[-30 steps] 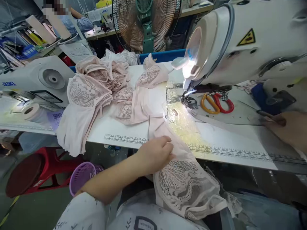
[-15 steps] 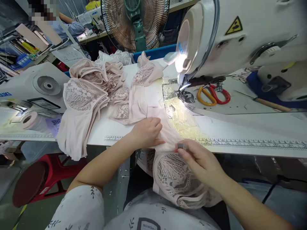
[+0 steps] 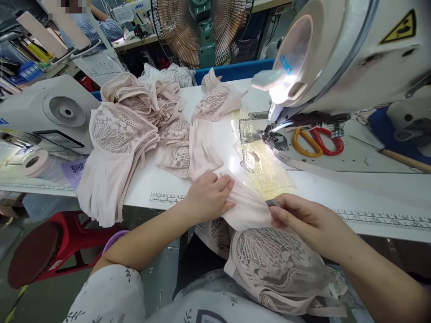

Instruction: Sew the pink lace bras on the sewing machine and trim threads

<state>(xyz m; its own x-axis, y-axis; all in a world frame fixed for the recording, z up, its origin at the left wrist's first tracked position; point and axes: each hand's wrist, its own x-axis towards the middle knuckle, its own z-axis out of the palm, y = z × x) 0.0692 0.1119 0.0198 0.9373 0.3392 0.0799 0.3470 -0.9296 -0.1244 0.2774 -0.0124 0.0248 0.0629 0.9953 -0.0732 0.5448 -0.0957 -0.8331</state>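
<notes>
Pink lace bra (image 3: 279, 264) at front edge of counter (image 3: 313, 184), cups lapward; wing (image 3: 249, 204) runs lengthwise left to right between left hand (image 3: 209, 197), curled closed on it, and right hand (image 3: 308, 220), pinching end beside small grey piece (image 3: 272, 202); presser foot (image 3: 278, 140) ahead of right hand

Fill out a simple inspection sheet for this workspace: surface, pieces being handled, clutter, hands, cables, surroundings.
Surface: white table, printed ruler along the front edge.
Pieces: lace bra, partly past the front edge; pile of bras on the left.
Clutter: scissors and wooden-handled tool on the right.
Hands: left hand and right hand grip the bra; small grey thing, unclear, at the right fingertips.
Cables: dark ones beside the fan.
Surroundings: two nearby sewing machines, stool, another person's striped sleeve.
</notes>
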